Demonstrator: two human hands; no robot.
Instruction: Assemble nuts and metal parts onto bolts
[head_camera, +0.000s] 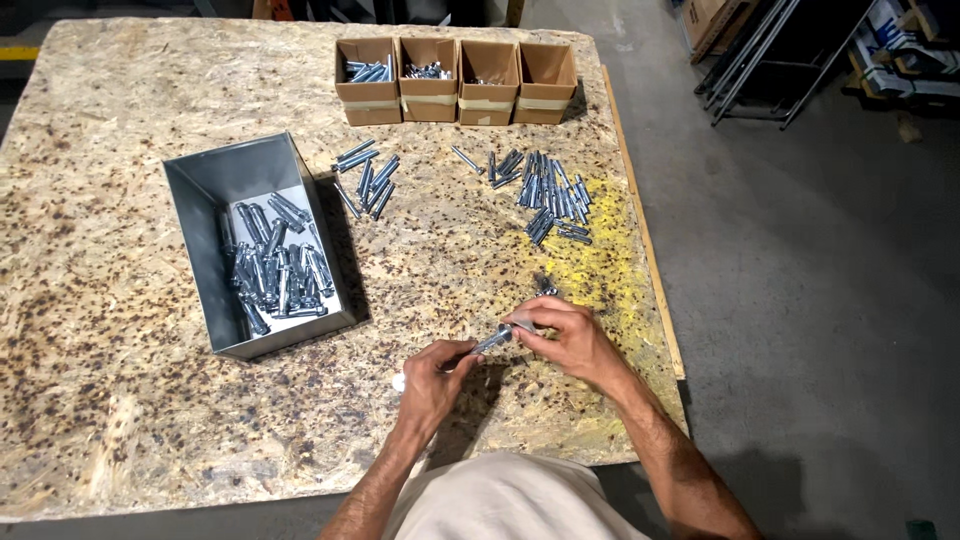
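My left hand (432, 377) and my right hand (566, 337) hold one silver metal bolt (489, 342) between them, just above the chipboard table (120, 330) near its front edge. The left fingers grip the bolt's near end; the right fingertips pinch its far end. A grey metal bin (215, 240) with several bolts inside stands to the left. A loose pile of bolts (550, 195) lies beyond my right hand, and a smaller pile (365, 180) lies beside the bin.
Several small cardboard boxes (457, 80) stand in a row at the table's far edge, some with metal parts inside. A wooden strip (645, 235) runs along the right edge. Grey concrete floor (800, 300) lies to the right, with metal frames (750, 60) beyond.
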